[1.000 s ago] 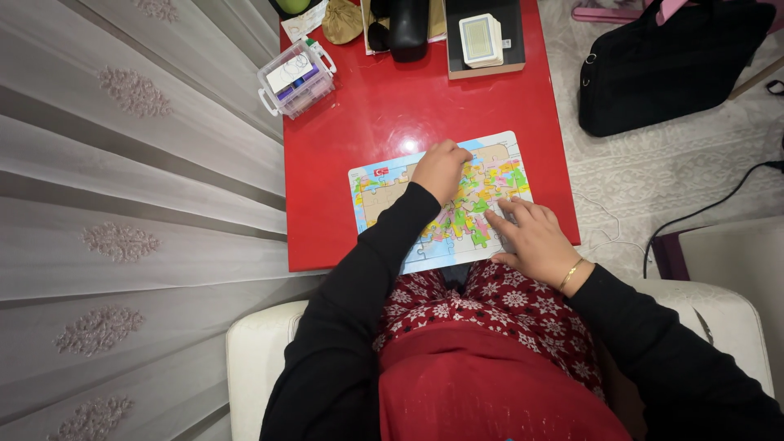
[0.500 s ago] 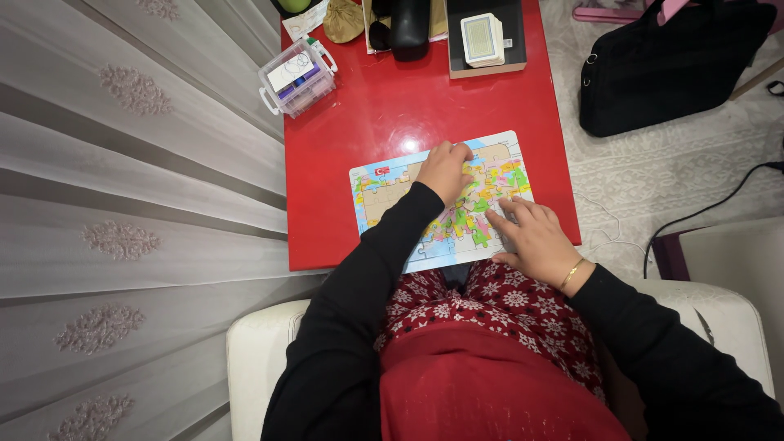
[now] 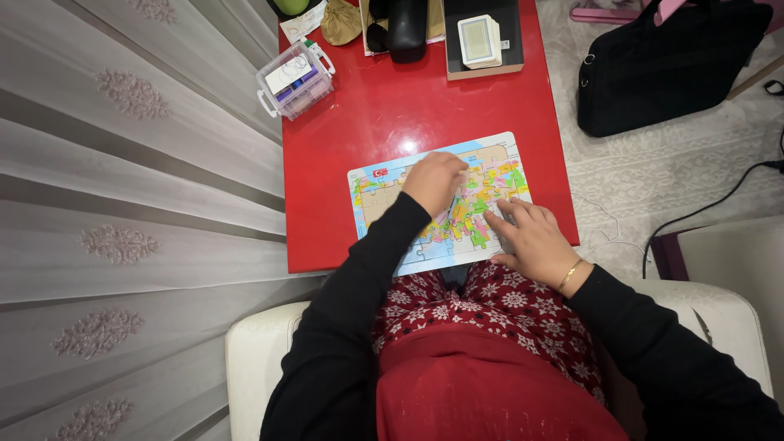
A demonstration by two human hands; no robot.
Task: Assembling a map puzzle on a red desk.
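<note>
I'm in long black sleeves (image 3: pixel 351 327), a red garment with white flower print, and what looks like a gold bangle (image 3: pixel 570 274).

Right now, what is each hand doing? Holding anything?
Left hand: curled, knuckles up, resting on the map puzzle; whether it grips a piece cannot be told.
Right hand: open, fingers spread flat on the puzzle, holding nothing.

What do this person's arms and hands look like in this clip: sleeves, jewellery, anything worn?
Both arms are covered by long black sleeves that end at the wrists. The left hand is bare, with no ring or band visible. The right hand is also bare, and a thin gold bangle circles its wrist just ahead of the cuff. No gloves or watch show.
</note>
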